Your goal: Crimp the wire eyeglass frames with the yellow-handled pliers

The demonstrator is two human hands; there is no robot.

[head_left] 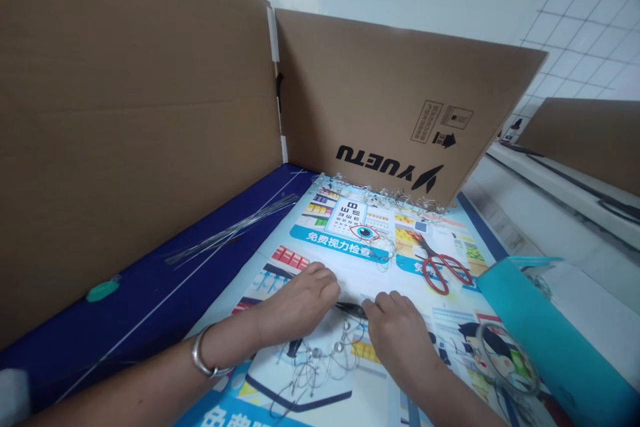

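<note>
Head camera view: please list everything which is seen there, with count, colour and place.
Cardboard panels: three, brown, left, back and far right
Table surface: one, blue, left and beneath the poster
Poster: one, multicoloured, centre
Scissors: one pair, red-handled, right of centre
Wiry clumps: too tangled to count, silvery, on the poster
Straight strands: too fine to count, silvery, left
Green patch: one, green, lower left
Teal box: one, teal, lower right
Ring: one, translucent grey, lower right
Tiles: several, white, upper right
Dark tool: one, black, centre
Bracelet: one, silver, lower left
Left hand: one, bare, closed around the dark tool
Right hand: one, bare, at the tool's tip
</note>
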